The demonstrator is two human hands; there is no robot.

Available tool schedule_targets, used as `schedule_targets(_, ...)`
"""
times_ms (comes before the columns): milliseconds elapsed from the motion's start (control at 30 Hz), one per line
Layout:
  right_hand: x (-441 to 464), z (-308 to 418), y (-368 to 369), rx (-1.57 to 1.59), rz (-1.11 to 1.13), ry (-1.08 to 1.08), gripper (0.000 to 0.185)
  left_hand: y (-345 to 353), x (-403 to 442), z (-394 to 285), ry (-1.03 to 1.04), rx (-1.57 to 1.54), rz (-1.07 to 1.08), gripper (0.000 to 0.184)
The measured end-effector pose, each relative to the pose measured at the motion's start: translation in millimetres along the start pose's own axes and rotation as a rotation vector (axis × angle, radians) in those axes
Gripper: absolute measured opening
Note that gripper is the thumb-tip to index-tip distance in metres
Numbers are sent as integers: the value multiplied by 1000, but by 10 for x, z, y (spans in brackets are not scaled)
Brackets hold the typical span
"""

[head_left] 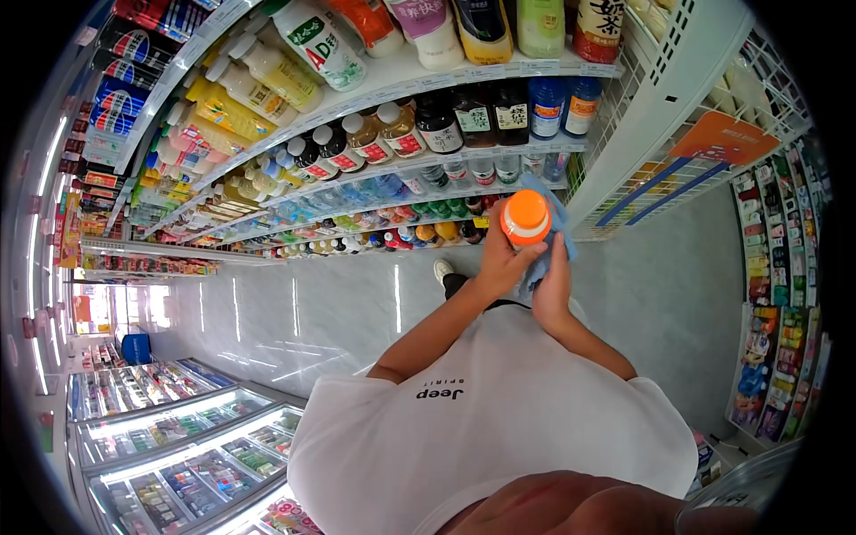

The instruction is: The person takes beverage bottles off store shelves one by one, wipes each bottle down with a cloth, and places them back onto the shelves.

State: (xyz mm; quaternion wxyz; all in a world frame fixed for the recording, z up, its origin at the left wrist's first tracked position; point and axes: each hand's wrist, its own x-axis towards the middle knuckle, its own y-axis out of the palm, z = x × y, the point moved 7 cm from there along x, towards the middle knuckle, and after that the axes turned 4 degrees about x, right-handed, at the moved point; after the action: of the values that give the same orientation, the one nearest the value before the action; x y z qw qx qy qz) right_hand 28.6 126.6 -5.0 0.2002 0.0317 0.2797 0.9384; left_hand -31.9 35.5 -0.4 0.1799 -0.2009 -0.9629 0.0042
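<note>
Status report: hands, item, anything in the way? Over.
Left hand gripping orange-capped bottle. Right hand holding blue cloth against bottle. Drink shelves ahead; nothing seen blocking the hands.

My left hand (pixel 500 265) grips an orange-capped bottle (pixel 526 217) while my right hand (pixel 554 287) holds a blue cloth (pixel 561 223) against it, near drink shelves (pixel 557 68).

Orange-topped bottle (pixel 526 218) — lower body hidden | upper-shelf bottles (pixel 428 34) — cut off above | price labels (pixel 539 68): unreadably small
</note>
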Motion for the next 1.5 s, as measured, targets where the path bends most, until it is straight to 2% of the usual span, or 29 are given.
schedule_targets(100,3,259,157,154,24,-68,59,43,-73,136,-127,-32,35,80)
schedule_targets(167,55,382,222,250,43,-96,59,72,-190,250,-300,-117,69,84)
schedule_targets(233,168,434,162,133,47,-144,59,113,-222,220,-311,-136,56,84)
schedule_targets(267,224,468,148,118,64,-135,58,128,-240,287,-296,-152,98,77)
schedule_targets(333,286,487,87,62,69,-122,55,168,-293,317,-449,-342,197,70)
schedule_targets(400,374,567,104,-83,194,-212,56,187,-324,226,-617,-525,300,56)
schedule_targets(433,402,596,108,-157,258,-253,57,190,-364,198,-691,-602,365,55)
schedule_targets(500,481,551,35,-66,334,-153,56,225,-451,147,-835,-755,493,51)
schedule_targets(533,488,524,35,-19,371,-102,56,260,-479,95,-866,-830,547,56)
schedule_targets(633,417,651,173,-12,468,-144,51,307,-562,-55,-985,-1051,718,61)
schedule_targets(667,417,673,181,-70,409,-196,46,311,-575,-100,-1030,-1096,714,66)
schedule_targets(767,449,693,174,-154,307,-266,44,321,-587,-113,-1089,-1156,601,61)
schedule_targets(867,504,704,69,-201,190,-289,44,234,-443,-109,-990,-1009,636,61)
schedule_targets(967,553,689,-49,-193,96,-280,44,105,-303,-152,-906,-701,521,59)
schedule_targets(1067,543,712,-44,-187,117,-347,41,56,-295,-126,-906,-534,560,63)
schedule_targets(1167,537,730,38,-332,245,-443,28,14,-341,-89,-862,-368,577,66)
schedule_targets(1267,448,896,281,-727,475,-736,18,15,-337,-40,-908,-439,454,67)
schedule_targets(1367,325,904,439,-938,599,-876,21,-25,-305,-11,-894,-405,374,66)
schedule_targets(1500,313,860,309,-799,560,-858,28,-111,-236,17,-818,-403,322,65)
